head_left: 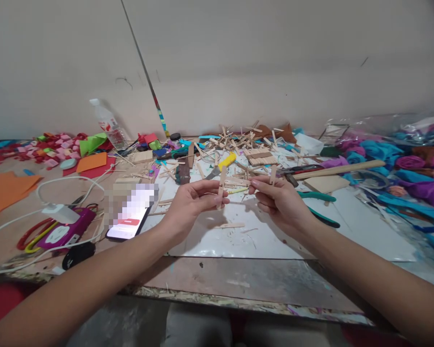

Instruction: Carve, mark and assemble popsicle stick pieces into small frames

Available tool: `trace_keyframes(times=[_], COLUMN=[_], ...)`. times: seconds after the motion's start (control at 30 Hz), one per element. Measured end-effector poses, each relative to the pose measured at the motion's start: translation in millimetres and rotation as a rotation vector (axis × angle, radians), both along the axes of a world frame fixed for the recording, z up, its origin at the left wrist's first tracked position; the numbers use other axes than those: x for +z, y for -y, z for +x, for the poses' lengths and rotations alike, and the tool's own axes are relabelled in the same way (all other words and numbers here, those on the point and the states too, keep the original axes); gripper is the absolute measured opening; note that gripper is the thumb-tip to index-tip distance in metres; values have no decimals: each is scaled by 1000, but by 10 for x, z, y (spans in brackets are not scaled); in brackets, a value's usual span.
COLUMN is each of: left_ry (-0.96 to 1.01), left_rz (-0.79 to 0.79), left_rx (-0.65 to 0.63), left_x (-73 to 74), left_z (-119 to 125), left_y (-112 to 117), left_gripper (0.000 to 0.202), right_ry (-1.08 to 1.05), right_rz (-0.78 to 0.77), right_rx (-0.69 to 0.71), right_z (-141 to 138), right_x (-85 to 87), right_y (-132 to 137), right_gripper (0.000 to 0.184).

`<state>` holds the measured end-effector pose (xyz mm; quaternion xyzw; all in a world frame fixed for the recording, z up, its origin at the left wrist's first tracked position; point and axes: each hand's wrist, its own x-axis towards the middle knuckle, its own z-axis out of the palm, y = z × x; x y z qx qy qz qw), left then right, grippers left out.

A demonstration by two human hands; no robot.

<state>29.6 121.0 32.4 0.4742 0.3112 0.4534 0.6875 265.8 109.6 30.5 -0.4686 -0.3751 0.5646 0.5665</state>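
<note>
My left hand pinches an upright wooden craft stick between thumb and fingers. A second, level craft stick runs from it across to my right hand, whose thumb and forefinger are closed on its other end. Another short upright stick pokes up behind the right fingers. Whether these pieces are joined I cannot tell. Below the hands, a loose craft stick lies on the white board. Just behind them is a yellow-handled knife.
Many loose sticks are heaped at the back. Green-handled pliers lie right of my right hand. A lit phone, a purple power strip and white cables are at left. A plastic bottle leans near the wall.
</note>
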Motion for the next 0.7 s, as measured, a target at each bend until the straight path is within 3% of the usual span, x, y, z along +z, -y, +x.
trace_keyframes(times=[0.27,0.4,0.7], left_ry=[-50,-24,87], left_rz=[29,21,13], left_rx=[123,88,20], left_x=[-11,-26,-17], left_z=[2,5,16], left_y=[-30,-36,-28], left_gripper=[36,43,34], right_ry=[-13,9,22], right_rz=[14,15,47], right_rx=[10,47,67], right_z=[2,-24,-32], right_x=[-12,-14,-12], right_y=[-3,23,18], right_gripper=[33,33,30])
